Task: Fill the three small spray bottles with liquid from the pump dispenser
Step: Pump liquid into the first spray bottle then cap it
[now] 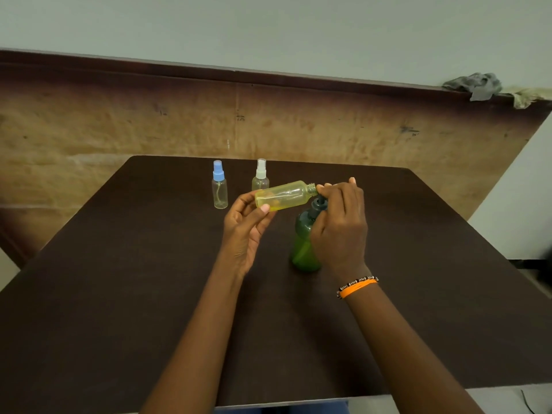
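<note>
My left hand [246, 227] pinches the base of an uncapped yellowish spray bottle [285, 195], held almost on its side with its open neck pointing right. The neck meets the nozzle of the green pump dispenser [304, 243], which stands on the dark table [119, 294]. My right hand [340, 225] lies over the dispenser's pump head, fingers curled around it, and hides most of it. Two capped spray bottles stand behind: one clear with a blue cap [219, 186], one yellowish with a white cap [260, 176].
A brown board [119, 124] leans against the wall behind the table. Grey and yellow rags [484, 86] hang on its top right corner. The table's near edge runs along the bottom of the view.
</note>
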Motion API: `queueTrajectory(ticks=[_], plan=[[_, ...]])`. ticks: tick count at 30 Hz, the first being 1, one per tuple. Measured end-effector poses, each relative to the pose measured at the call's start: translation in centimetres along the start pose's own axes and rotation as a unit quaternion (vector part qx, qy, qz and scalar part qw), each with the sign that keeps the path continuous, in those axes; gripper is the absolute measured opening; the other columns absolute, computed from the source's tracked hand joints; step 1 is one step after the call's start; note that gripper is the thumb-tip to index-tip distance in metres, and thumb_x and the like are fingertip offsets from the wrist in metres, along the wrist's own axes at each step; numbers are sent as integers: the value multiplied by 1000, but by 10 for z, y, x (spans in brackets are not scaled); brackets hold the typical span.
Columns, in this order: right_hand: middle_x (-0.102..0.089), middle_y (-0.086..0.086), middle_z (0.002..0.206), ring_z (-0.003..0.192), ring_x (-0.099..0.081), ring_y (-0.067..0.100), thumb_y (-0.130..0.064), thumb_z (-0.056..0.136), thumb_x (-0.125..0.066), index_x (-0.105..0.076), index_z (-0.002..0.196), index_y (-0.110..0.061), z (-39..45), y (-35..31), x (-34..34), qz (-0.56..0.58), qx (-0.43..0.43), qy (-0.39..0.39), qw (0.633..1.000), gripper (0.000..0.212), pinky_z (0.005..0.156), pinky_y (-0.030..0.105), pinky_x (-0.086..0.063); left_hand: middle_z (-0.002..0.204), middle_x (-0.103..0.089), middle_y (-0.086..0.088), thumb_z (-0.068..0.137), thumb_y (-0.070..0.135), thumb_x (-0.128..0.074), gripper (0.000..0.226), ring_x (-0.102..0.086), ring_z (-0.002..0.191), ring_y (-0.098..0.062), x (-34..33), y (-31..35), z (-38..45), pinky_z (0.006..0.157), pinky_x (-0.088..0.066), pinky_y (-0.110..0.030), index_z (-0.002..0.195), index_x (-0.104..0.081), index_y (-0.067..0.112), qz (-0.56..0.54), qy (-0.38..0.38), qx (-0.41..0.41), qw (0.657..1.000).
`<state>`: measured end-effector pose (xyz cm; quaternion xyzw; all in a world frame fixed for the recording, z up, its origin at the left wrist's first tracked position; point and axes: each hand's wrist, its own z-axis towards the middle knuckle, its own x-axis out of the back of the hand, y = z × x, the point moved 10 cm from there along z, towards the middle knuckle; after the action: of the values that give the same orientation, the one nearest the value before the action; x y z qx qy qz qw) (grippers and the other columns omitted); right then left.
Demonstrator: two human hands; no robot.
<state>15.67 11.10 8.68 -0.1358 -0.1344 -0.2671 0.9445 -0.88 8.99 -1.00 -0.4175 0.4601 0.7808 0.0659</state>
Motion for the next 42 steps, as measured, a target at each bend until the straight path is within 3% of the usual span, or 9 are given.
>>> queueTrajectory(ticks=[6, 15, 20, 24, 27, 30, 34, 38, 42], plan=[[-58, 17, 80, 84, -45, 22, 0, 77, -40, -64, 86, 5, 16, -2, 3, 9, 36, -18, 999, 26, 103, 35, -38, 96, -69, -5, 71, 3, -58, 28, -67, 94, -15, -4, 0, 0, 77, -53, -21, 99, -56, 7, 1, -14, -3, 1000], [-60, 18, 83, 84, -53, 26, 4, 78, -38, -65, 91, 7, 5, 4, -1, 19, 25, -24, 999, 30, 107, 34, -35, 93, -71, -4, 72, 3, -58, 25, -68, 92, -15, 2, -2, 1, 76, -53, -21, 97, -56, 7, -9, -7, 1, 1000], [-60, 15, 84, 89, -46, 20, -5, 78, -37, -66, 89, 4, 18, -6, 6, 8, 48, -45, 998, 33, 91, 37, -49, 91, -72, -3, 72, 3, -58, 25, -68, 92, -15, -3, -2, 0, 76, -53, -21, 97, -54, 6, -8, -17, 2, 1000], [-60, 18, 85, 85, -51, 25, 5, 79, -37, -66, 93, 7, 8, 1, 5, 33, 27, -8, 999, 32, 105, 34, -37, 94, -70, -6, 73, 2, -57, 24, -68, 92, -16, -3, -1, 0, 76, -53, -22, 96, -54, 6, -11, -19, 1, 1000], [-60, 20, 83, 78, -56, 32, 10, 81, -37, -66, 91, 8, 0, 8, 1, 45, 1, 19, 999, 31, 105, 36, -38, 98, -66, -10, 73, 2, -57, 23, -67, 94, -17, -1, 0, 0, 77, -53, -23, 95, -54, 6, -10, -15, 2, 1000], [-59, 19, 78, 75, -52, 29, 6, 84, -37, -65, 84, 8, 4, 5, 1, 46, 5, 19, 999, 29, 100, 35, -42, 96, -67, -9, 73, 1, -57, 22, -67, 92, -17, -1, 0, -1, 77, -53, -23, 94, -54, 7, -13, -15, 1, 1000], [-57, 19, 80, 81, -46, 25, 1, 81, -38, -63, 81, 6, 13, 0, 4, 37, 21, -6, 999, 25, 72, 34, -44, 96, -67, -9, 72, 1, -57, 21, -67, 93, -17, -5, 1, -1, 78, -53, -23, 93, -54, 7, -9, -27, 2, 1000], [-60, 19, 84, 84, -54, 31, 4, 81, -38, -65, 90, 7, 6, 0, 4, 20, 11, 7, 1000, 29, 87, 38, -48, 96, -66, -9, 72, 1, -57, 22, -67, 93, -16, -5, 2, 0, 78, -54, -23, 93, -54, 7, -11, -21, -1, 1000], [-60, 19, 79, 73, -58, 32, 7, 82, -38, -66, 86, 7, 3, 4, 2, 27, 10, 22, 999, 28, 100, 37, -43, 92, -70, -5, 72, 2, -57, 23, -67, 93, -16, -4, 1, -1, 78, -54, -23, 94, -54, 8, -10, -17, 0, 1000]])
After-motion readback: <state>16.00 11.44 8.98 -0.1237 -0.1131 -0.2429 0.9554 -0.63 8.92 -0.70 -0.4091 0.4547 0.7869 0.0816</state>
